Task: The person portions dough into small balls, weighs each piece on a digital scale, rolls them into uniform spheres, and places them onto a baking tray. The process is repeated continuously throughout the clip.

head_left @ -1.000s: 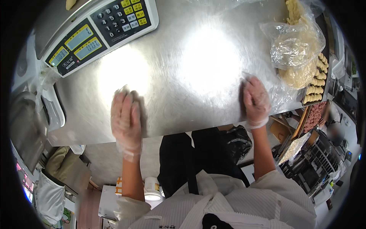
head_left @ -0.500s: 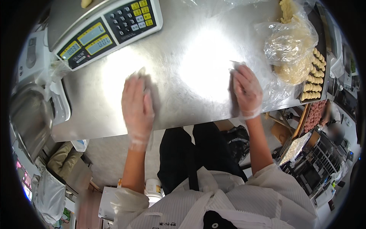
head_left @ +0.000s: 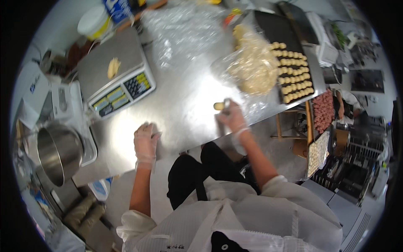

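My right hand (head_left: 231, 117), in a clear plastic glove, is over the steel table with its thumb and fingers closed about a small ball of pale yellow dough (head_left: 218, 106). My left hand (head_left: 145, 143), also gloved, rests near the table's front edge, fingers loosely bent and thumb apart. I see nothing in it, though its palm is hidden. A large lump of dough (head_left: 257, 75) lies under clear plastic beyond my right hand. Pieces of dough (head_left: 113, 68) sit on the pan of a digital scale (head_left: 110, 63) at the far left.
Rows of dough balls fill part of a black tray (head_left: 268, 25) at the right. Clear plastic sheeting (head_left: 180, 33) covers the table's back. Left of the table stand a metal mixing bowl (head_left: 58, 153) and a white machine. Another person (head_left: 352, 105) is at the far right beside other trays.
The view has shifted, showing more of the table's back. My right hand has moved inward and now has a dough ball at its fingers. My left hand's fingers have bent from nearly straight.
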The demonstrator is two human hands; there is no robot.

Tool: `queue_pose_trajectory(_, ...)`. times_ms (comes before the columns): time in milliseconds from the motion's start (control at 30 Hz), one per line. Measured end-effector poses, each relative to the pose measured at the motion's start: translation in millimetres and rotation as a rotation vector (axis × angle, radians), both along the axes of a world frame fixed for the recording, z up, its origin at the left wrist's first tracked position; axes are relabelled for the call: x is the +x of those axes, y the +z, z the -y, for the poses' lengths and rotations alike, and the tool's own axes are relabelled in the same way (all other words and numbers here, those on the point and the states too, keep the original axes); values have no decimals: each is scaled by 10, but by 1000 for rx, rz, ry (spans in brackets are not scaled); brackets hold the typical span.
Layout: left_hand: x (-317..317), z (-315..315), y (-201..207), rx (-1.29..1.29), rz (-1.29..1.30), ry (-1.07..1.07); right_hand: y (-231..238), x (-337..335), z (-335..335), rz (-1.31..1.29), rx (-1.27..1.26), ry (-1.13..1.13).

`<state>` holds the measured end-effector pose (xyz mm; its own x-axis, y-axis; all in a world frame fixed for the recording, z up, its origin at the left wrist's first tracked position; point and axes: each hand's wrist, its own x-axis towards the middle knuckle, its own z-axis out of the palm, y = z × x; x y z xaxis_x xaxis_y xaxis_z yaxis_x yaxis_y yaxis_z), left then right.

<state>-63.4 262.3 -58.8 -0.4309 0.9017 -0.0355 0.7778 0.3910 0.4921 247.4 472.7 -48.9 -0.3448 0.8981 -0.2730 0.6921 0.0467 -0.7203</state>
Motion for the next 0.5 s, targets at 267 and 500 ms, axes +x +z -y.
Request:
queue_pose_trajectory(267, -149, 348, -596, 304, 694, 671, -375, -165, -283, -247, 33, -238)
queue_pose_trajectory(500, 766, -529, 434, 637, 1899, 1117, 678, 1257, -1039, -1680, -1112, -526)
